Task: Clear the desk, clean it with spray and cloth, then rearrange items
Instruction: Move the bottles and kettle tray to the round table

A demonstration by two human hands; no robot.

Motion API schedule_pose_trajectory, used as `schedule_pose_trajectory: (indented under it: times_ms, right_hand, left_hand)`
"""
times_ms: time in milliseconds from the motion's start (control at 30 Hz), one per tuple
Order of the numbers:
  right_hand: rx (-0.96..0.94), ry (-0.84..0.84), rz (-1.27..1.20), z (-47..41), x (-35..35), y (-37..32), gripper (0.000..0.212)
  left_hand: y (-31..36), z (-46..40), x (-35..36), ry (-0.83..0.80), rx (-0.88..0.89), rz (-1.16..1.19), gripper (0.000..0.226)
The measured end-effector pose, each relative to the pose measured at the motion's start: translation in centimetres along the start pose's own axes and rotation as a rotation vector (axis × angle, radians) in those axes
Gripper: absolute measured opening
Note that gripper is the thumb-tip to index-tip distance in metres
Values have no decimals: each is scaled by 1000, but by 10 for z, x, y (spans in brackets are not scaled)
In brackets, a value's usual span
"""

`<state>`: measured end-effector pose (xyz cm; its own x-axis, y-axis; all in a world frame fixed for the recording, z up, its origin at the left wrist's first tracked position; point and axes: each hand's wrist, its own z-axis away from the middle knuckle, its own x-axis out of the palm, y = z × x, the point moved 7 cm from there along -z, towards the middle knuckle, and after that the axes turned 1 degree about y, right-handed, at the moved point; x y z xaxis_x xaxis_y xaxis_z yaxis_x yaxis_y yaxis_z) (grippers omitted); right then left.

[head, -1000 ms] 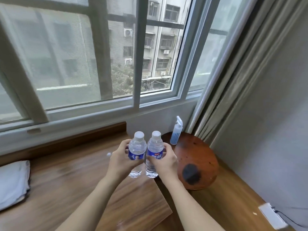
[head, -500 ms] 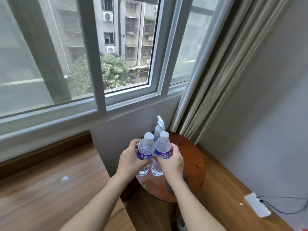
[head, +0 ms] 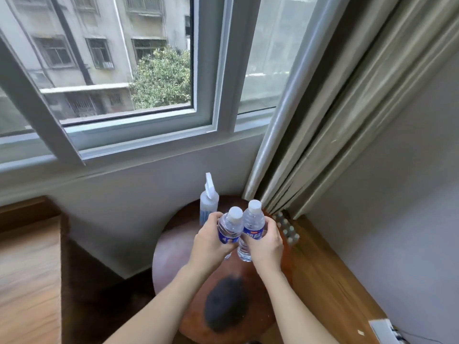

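Clearing step: the left hand is gripping one water bottle and the right hand another, fingers curled round both, at lower centre above the round stool. Next, I judge, lowering them beside the spray bottle.

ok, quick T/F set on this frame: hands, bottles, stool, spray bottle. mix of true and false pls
1. Each hand holds one water bottle. True: the left hand grips the left water bottle and the right hand grips the right water bottle.
2. Both bottles have their caps off. False: both carry white caps.
3. The spray bottle stands on the round wooden stool. True.
4. The spray bottle lies on its side. False: it stands upright.
5. The bottles are held over the stool. True.
6. The curtain hangs left of the window. False: it hangs on the right.
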<state>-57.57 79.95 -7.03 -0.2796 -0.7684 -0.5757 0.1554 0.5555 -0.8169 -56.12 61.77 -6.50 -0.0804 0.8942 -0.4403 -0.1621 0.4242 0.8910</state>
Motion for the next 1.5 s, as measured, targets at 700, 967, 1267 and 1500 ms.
schedule_pose_trajectory:
  times_ms: [700,967,1267,1500]
  right_hand:
    - [37,-115,-50,-162,71,80,62]
    - [-6,-152,-37,-172,82,76,65]
    - [-36,-193,-2,-165,80,76,72]
    - [-2,-244,19,-163,80,72,75]
  left_hand:
    - [-45,-136,103,130,-199,21,62]
    - [-49,-157,101,145,-196,66,59]
    - [-55,-158,101,104,-199,82,86]
    - [-55,-150,101,75,-253,55,93]
